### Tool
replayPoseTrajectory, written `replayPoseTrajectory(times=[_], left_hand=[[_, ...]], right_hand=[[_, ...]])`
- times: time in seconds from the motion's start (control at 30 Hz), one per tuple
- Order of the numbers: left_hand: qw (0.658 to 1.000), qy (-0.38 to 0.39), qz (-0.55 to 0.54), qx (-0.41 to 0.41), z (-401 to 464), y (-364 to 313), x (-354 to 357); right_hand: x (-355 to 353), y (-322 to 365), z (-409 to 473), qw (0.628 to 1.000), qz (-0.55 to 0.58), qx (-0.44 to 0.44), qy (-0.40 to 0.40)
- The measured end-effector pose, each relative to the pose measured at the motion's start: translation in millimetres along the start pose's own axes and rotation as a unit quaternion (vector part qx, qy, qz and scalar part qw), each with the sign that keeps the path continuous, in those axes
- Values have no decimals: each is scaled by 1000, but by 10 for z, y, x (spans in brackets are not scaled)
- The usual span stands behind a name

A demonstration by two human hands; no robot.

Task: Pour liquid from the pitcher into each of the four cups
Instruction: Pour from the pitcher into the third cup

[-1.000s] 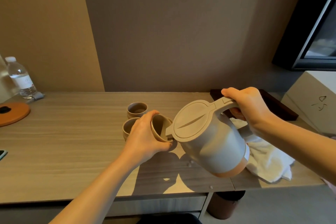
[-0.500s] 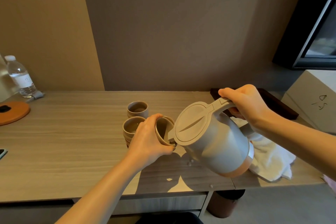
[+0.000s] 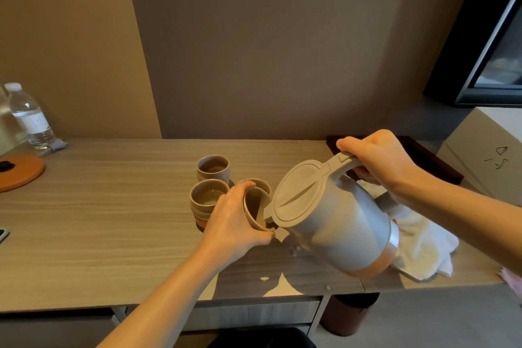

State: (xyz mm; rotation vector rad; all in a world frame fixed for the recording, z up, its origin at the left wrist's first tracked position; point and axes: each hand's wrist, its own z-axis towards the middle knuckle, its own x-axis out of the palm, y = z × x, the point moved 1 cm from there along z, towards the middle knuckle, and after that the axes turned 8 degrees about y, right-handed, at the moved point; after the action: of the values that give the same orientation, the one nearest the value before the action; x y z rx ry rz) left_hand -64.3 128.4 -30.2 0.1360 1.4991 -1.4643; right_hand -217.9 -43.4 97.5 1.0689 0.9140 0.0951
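We reach in with our left hand point(image 3: 236, 223) from below, forearm angled up and to the right, its fingers point(image 3: 245, 185) curled round a tilted cup point(image 3: 255, 210) held above the surface point(image 3: 99, 220); the cup's mouth faces right toward the pitcher point(image 3: 336, 223). Our right hand point(image 3: 380, 161) comes from the right, gripping the pitcher's handle point(image 3: 346, 162) from above, thumb on top. The pitcher is off the surface and leans left, its long axis slanting from base at lower right to lid at upper left, spout touching the held cup's rim. Three more cups point(image 3: 210, 196) stand upright just left of the held one.
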Motion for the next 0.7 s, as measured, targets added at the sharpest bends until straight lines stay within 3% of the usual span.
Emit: replayPoseTrajectory(times=[0.7], left_hand=[[999, 2, -26, -25, -53, 46, 84]], right_hand=[[37, 26, 3, 999, -31, 0, 24]])
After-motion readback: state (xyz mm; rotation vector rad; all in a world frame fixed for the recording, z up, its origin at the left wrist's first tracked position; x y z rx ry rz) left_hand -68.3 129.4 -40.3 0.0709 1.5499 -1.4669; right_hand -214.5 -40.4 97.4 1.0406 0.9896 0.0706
